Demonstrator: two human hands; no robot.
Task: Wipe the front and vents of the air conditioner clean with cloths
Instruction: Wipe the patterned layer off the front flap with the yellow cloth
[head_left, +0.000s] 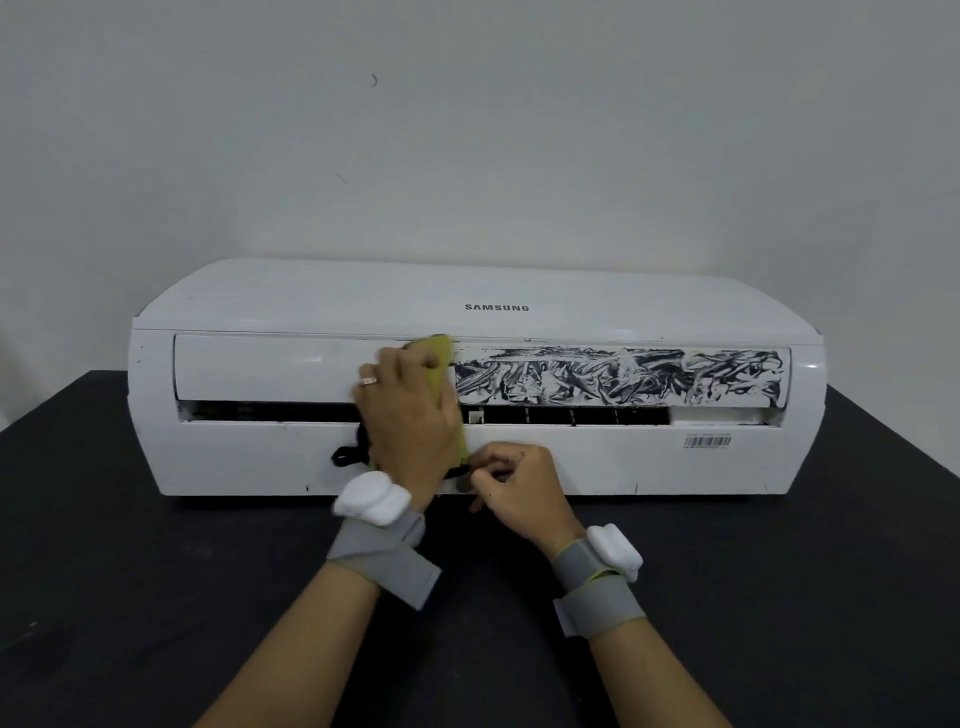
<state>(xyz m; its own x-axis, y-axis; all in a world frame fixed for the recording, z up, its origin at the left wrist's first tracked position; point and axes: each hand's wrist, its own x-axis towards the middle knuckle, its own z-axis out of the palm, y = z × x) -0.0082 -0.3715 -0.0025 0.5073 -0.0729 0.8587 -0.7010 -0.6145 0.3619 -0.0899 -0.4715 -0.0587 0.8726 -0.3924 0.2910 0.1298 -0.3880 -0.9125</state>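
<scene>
Head view: air conditioner (311, 306), black table (156, 571), white wall (467, 130)

Bare workroom or test-bench setup, plain white wall (467, 130) at twelve o'clock, matte black table (130, 597) across six o'clock, wall-type air conditioner (311, 296) sitting unmounted on it.

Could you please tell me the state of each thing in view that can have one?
Flap: left half clean, right half smeared dark.
Vent: open, slats showing.
Yellow cloth: pressed against the flap at the smear's edge.
Black cloth: against the lower front, mostly hidden.
Left hand: grips the yellow cloth.
Right hand: curled, seemingly pinching the black cloth.
</scene>
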